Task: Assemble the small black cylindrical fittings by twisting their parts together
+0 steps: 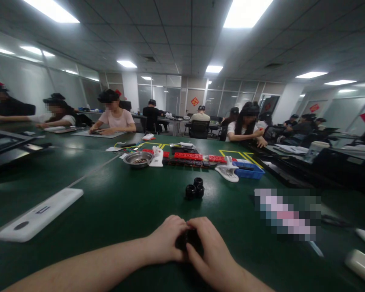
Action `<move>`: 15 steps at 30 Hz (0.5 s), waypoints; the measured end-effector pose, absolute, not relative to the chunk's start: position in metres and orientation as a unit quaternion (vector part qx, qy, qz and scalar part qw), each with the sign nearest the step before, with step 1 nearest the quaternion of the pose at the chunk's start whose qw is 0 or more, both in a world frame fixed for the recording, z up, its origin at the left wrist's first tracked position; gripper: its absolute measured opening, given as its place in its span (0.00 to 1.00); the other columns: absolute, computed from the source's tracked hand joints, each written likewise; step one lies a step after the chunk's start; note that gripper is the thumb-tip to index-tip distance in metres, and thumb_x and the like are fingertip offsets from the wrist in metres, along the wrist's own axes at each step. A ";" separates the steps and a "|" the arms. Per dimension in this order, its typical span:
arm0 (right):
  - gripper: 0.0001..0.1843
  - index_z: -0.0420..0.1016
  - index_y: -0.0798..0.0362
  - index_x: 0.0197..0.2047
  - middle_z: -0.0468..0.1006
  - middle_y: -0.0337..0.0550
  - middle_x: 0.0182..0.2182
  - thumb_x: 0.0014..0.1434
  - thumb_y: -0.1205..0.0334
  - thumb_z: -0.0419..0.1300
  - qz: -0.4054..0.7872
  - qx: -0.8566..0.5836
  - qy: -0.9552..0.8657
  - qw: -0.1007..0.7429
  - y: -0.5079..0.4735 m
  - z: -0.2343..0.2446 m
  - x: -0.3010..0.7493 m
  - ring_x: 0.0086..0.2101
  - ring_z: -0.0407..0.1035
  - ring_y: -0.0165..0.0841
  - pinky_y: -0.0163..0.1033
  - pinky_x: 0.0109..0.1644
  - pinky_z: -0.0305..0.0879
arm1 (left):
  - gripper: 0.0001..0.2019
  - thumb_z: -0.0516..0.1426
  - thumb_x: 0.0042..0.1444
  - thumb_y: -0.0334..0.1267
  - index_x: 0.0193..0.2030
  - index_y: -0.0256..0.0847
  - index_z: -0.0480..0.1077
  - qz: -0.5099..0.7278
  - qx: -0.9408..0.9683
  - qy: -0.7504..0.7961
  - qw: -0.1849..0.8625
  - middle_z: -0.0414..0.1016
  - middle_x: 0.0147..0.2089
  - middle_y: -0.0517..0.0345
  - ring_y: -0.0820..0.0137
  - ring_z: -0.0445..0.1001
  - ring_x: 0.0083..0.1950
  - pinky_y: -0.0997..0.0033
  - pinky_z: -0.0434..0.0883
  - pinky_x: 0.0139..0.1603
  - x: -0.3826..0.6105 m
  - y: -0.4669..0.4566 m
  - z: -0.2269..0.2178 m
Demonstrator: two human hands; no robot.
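Low in the head view, close to the table's near side, both my hands are closed around a dark, black object (191, 240). My left hand (166, 240) grips it from the left with curled fingers. From the other side my right hand (212, 248) wraps over it, thumb in front. Much of the object is hidden, so its exact kind does not show. Beyond my hands, three small black ring-like parts (195, 188) with round openings stand clustered together on the green table (134, 202).
Farther back are a metal bowl (137, 159) of small pieces, red strips (187, 156), white clamps (228, 171) and a blue bin (249, 170). A white, long device (44, 215) lies at left, a pixelated item (287, 215) at right. Several people sit working around.
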State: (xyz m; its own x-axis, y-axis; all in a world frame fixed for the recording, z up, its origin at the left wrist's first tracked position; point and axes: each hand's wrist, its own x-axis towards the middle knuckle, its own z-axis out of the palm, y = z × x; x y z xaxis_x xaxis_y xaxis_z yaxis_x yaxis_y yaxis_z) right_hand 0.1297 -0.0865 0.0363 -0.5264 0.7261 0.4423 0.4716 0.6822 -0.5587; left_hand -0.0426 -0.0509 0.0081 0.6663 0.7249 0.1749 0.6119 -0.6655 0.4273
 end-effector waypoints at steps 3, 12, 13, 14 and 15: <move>0.26 0.58 0.53 0.49 0.68 0.47 0.43 0.46 0.76 0.51 0.191 -0.305 -0.864 0.353 -0.088 0.036 0.133 0.44 0.64 0.37 0.45 0.49 0.63 | 0.19 0.62 0.41 0.47 0.39 0.40 0.67 0.174 0.895 0.372 0.176 0.69 0.38 0.58 0.65 0.66 0.39 0.65 0.63 0.43 -0.043 -0.052 0.010; 0.24 0.60 0.56 0.51 0.70 0.50 0.39 0.50 0.65 0.57 0.166 -0.450 -0.813 0.332 -0.082 0.028 0.130 0.41 0.65 0.43 0.53 0.47 0.63 | 0.21 0.62 0.39 0.53 0.33 0.39 0.67 0.171 0.896 0.381 0.149 0.68 0.35 0.58 0.65 0.66 0.39 0.66 0.63 0.43 -0.043 -0.050 0.006; 0.24 0.59 0.55 0.52 0.70 0.49 0.39 0.50 0.67 0.55 0.184 -0.439 -0.814 0.332 -0.081 0.028 0.131 0.41 0.66 0.42 0.52 0.48 0.63 | 0.21 0.63 0.39 0.52 0.34 0.39 0.67 0.168 0.897 0.379 0.151 0.68 0.36 0.58 0.65 0.66 0.39 0.66 0.63 0.43 -0.043 -0.050 0.006; 0.25 0.58 0.55 0.53 0.70 0.49 0.41 0.50 0.70 0.54 0.202 -0.422 -0.818 0.334 -0.081 0.028 0.132 0.43 0.65 0.41 0.51 0.49 0.62 | 0.21 0.63 0.39 0.51 0.36 0.39 0.67 0.168 0.898 0.376 0.155 0.68 0.37 0.58 0.64 0.66 0.40 0.66 0.63 0.44 -0.043 -0.050 0.007; 0.28 0.58 0.54 0.53 0.69 0.49 0.44 0.48 0.73 0.53 0.219 -0.403 -0.823 0.336 -0.080 0.029 0.133 0.46 0.64 0.40 0.50 0.52 0.61 | 0.21 0.63 0.39 0.51 0.37 0.40 0.67 0.169 0.899 0.373 0.158 0.69 0.38 0.58 0.64 0.66 0.40 0.65 0.63 0.44 -0.043 -0.051 0.008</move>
State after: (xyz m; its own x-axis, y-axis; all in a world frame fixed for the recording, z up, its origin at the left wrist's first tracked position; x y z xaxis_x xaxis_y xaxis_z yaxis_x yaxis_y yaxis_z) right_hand 0.1331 -0.0800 0.0286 -0.4498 0.8098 0.3766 0.5154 0.5798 -0.6310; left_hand -0.0426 -0.0507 0.0081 0.6654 0.7231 0.1853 0.6163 -0.6722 0.4102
